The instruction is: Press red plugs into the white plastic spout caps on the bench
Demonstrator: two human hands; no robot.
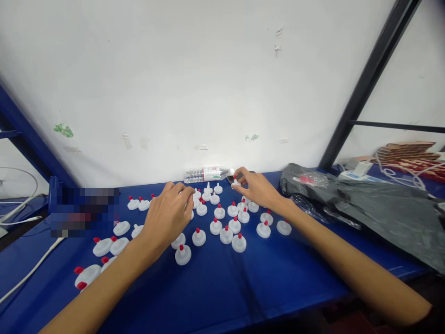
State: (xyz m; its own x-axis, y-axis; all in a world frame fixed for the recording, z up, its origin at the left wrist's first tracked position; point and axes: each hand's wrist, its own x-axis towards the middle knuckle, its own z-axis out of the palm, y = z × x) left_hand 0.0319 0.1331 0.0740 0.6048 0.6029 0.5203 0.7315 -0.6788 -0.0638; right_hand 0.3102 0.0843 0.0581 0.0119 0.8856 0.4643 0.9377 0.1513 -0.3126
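White nozzle caps, many with small red tips, stand spread over the blue table. My right hand (257, 186) is closed in a pinch around one red-tipped nozzle cap (235, 184) near the bottle at the back. My left hand (169, 207) is bent over the caps left of centre, its fingers curled together. The fingertips lie beside a cluster of caps, close to a white cap without a red tip (207, 189). Whatever sits between those fingers is hidden. In front of the left hand stands a red-tipped cap (182, 255); another (238, 243) is farther right.
A clear water bottle (210, 174) lies along the white wall. Dark grey plastic bags (368, 218) cover the right side of the blue table (278, 283). A dark metal post (361, 97) rises behind them. At left, a white cable (33, 269) crosses the surface.
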